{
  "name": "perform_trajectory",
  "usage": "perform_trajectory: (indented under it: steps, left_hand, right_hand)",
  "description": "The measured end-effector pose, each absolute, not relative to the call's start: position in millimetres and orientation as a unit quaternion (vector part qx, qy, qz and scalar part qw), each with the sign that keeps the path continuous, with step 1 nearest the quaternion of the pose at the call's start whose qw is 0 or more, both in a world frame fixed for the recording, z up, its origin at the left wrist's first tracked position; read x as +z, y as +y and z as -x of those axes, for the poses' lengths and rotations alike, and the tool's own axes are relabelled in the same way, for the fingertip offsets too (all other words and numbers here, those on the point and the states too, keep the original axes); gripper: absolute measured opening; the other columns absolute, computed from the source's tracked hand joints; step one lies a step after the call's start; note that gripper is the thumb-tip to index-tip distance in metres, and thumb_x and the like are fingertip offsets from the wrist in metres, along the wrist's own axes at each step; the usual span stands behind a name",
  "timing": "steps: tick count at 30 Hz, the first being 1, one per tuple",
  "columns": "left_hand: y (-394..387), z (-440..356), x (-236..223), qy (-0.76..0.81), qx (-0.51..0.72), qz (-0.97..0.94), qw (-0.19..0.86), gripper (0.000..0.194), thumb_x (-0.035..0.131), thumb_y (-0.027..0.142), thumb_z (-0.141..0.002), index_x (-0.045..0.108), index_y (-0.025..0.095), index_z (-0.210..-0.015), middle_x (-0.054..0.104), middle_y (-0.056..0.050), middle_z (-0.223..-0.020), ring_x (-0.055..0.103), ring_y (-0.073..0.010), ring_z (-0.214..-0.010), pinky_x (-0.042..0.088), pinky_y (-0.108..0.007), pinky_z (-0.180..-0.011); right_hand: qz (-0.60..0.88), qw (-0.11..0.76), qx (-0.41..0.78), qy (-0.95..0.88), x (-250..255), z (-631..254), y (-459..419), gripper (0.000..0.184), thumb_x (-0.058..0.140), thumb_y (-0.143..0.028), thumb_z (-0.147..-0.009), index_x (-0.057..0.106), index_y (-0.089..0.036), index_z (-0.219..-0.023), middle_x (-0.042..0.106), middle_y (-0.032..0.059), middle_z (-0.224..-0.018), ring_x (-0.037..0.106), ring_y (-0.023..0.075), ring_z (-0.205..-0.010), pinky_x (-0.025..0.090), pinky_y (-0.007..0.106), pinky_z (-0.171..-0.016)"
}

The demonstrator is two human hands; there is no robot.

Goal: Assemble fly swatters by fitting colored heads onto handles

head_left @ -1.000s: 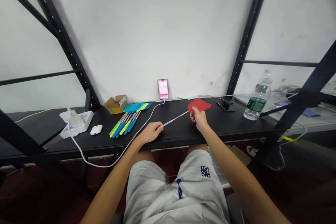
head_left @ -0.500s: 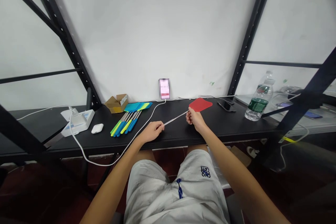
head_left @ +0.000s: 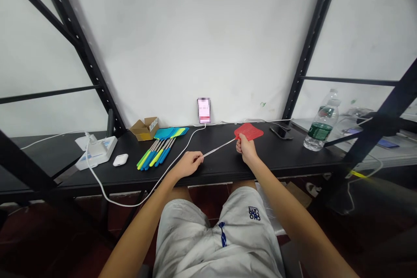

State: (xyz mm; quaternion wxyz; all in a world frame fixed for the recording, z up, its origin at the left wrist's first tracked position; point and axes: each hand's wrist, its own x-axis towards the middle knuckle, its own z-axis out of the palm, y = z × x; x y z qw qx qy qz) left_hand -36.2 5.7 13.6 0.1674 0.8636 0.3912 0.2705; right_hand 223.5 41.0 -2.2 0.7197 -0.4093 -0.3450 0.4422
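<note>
A fly swatter (head_left: 250, 130) with a red mesh head and a thin metal shaft lies slantwise between my hands, just over the black table. My left hand (head_left: 189, 163) is closed around its handle end, which the fingers hide. With my right hand (head_left: 246, 148) I pinch the lower edge of the red head, near where the shaft joins. Left of my hands, several more fly swatters (head_left: 159, 150) with blue and yellow-green heads and grips lie side by side, their shafts pulled in short.
A phone (head_left: 204, 110) leans upright against the wall, its white cable running left to a power strip (head_left: 97, 153). An open cardboard box (head_left: 144, 129) and a white earbud case (head_left: 120, 160) sit at left. Another phone (head_left: 280, 132) and water bottles (head_left: 321, 126) stand right.
My right hand has shifted slightly right, from the shaft's joint onto the edge of the red head. The head has turned a little, showing its mesh. My left hand stays put.
</note>
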Motion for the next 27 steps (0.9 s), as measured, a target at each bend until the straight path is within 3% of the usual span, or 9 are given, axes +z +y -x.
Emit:
perform_trajectory:
  steps: [21, 27]
  left_hand:
    - [0.9, 35.2, 14.9, 0.387, 0.283, -0.866, 0.142, 0.024, 0.040, 0.027, -0.091, 0.054, 0.018, -0.074, 0.057, 0.002, -0.066, 0.051, -0.0128, -0.063, 0.034, -0.024, -0.062]
    - [0.1, 39.6, 23.8, 0.417, 0.288, -0.854, 0.120, 0.027, 0.041, 0.033, -0.092, 0.057, 0.019, -0.076, 0.058, 0.002, -0.066, 0.051, -0.0131, -0.062, 0.034, -0.025, -0.060]
  right_hand:
    - [0.370, 0.721, 0.453, -0.373, -11.1, -156.4, 17.7, 0.037, 0.062, -0.043, -0.081, 0.038, -0.022, -0.062, 0.033, -0.0076, -0.049, 0.027, 0.0054, -0.038, 0.021, 0.021, -0.034]
    - [0.379, 0.646, 0.499, -0.436, -3.5, -165.6, 12.3, 0.035, 0.064, -0.047, -0.079, 0.046, -0.020, -0.064, 0.037, -0.0068, -0.046, 0.034, 0.0062, -0.036, 0.023, 0.020, -0.035]
